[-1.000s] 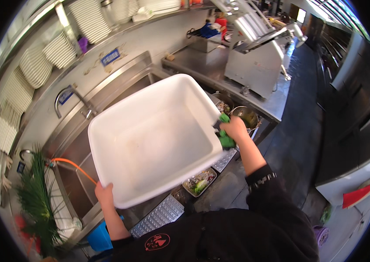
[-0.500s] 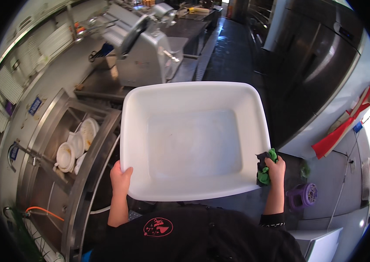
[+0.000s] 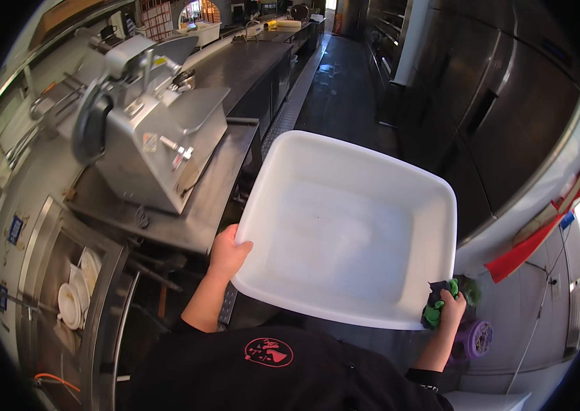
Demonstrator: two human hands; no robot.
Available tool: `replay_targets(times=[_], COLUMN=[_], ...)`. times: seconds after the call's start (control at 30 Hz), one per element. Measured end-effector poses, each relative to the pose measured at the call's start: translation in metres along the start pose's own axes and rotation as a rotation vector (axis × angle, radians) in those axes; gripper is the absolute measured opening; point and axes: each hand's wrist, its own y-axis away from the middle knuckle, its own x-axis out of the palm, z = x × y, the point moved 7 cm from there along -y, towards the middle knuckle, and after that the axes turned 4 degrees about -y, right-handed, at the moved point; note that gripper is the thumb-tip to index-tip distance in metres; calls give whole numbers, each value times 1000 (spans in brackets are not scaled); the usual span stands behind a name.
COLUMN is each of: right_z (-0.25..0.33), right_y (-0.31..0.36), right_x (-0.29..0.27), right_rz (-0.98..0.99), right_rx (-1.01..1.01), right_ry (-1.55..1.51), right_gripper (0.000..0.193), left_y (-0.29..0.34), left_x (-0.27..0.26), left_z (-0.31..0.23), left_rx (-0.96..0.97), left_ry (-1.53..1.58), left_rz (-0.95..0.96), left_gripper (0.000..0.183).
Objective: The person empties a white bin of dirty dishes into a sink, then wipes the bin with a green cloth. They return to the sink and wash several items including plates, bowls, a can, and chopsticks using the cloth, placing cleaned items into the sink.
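Note:
Between my hands is a large white plastic tub, rectangular with rounded corners, its bare inside facing me and its right end tilted lower. My left hand is closed on the rim at the near left corner, thumb over the edge. At the near right corner, my right hand grips the rim and a crumpled green and black cloth bunched there. The fingers under the tub are hidden.
A metal food slicer stands on a steel counter to the left. Nearer is a steel sink with white dishes. Tall dark cabinets line the right, beyond a narrow aisle. A purple bucket stands low right.
The tub, held in both hands, has shifted right in view and tilted down on its right. The slicer and counter now show nearer and lower as the view has moved forward.

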Motion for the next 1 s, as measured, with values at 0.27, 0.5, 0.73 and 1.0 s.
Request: replay_targets(times=[0.27, 0.5, 0.73, 1.0], right_z=[87, 176, 219, 354], right_y=[-222, -394, -623, -782], right_x=[122, 228, 454, 783], right_rz=[-66, -45, 107, 535], right_rx=[-36, -106, -175, -159], right_ry=[11, -65, -36, -79], right_gripper=[32, 33, 32, 20], left_y=[-273, -472, -686, -845], left_x=[97, 158, 210, 162], left_z=[-50, -101, -78, -65], left_rx=[46, 50, 13, -225], left_ry=[-15, 64, 169, 136], left_rz=[56, 71, -84, -392], left_gripper=[35, 35, 33, 35])
